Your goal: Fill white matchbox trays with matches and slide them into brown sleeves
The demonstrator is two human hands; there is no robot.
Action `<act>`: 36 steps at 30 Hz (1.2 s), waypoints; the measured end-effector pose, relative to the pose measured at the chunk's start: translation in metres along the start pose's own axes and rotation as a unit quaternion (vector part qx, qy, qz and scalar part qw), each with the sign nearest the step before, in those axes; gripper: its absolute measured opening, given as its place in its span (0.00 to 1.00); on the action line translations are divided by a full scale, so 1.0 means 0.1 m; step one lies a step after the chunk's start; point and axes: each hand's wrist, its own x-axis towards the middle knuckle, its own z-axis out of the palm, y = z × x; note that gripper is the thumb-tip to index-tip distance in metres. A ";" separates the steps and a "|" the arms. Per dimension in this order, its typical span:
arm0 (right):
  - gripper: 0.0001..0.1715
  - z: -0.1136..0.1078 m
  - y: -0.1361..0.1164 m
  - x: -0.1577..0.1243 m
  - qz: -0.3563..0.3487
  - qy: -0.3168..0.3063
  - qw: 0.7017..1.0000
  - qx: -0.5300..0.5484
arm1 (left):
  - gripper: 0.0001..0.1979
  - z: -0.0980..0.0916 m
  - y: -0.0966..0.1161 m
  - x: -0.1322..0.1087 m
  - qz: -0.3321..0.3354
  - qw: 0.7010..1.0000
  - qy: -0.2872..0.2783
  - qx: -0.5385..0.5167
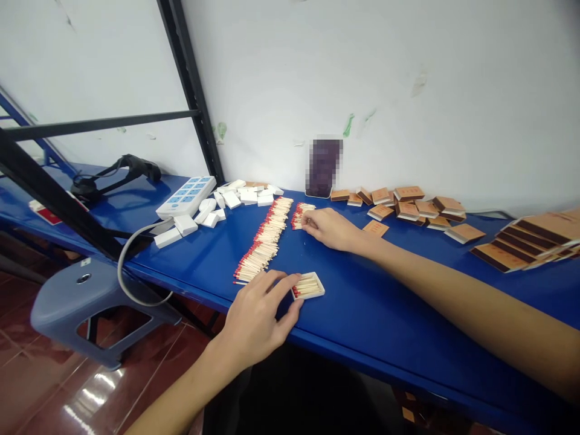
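My left hand (256,317) grips the end of a small white matchbox tray (321,287) between thumb and fingers, near the front edge of the blue table. Red-tipped matches (308,286) lie side by side in that tray. Farther back, my right hand (333,228) has its fingers pinched together at the right side of a small pile of matches (299,215); the fingertips partly hide what they grasp. A long slanting row of loose matches (264,238) runs between the two hands and the white trays, heads mostly to the left.
White matchbox trays (232,199) lie heaped at the back left beside a power strip (188,196). Orange-brown matchboxes (408,209) are scattered at the right, with flat stacks (534,238) beyond. A phone (324,168) leans on the wall. A black rack post (193,90) rises left.
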 end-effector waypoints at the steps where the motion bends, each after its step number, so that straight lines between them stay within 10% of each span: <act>1: 0.08 0.00 0.00 0.00 0.003 -0.003 1.000 0.003 | 0.14 0.00 0.00 0.00 0.000 1.000 -0.001 0.000; 19: 0.11 -0.15 -0.09 -0.28 -0.020 -0.113 0.993 -0.018 | 0.17 -0.02 0.01 0.00 -0.007 1.000 0.000 0.003; 28: 0.12 -0.58 -0.43 -0.57 -0.110 -0.202 0.970 0.081 | 0.29 0.02 -0.01 -0.03 -0.043 0.999 0.007 -0.007; 36: 0.09 -0.56 -0.57 -0.53 -0.111 -0.214 0.965 0.102 | 0.11 0.00 0.00 0.00 -0.007 1.000 0.003 -0.017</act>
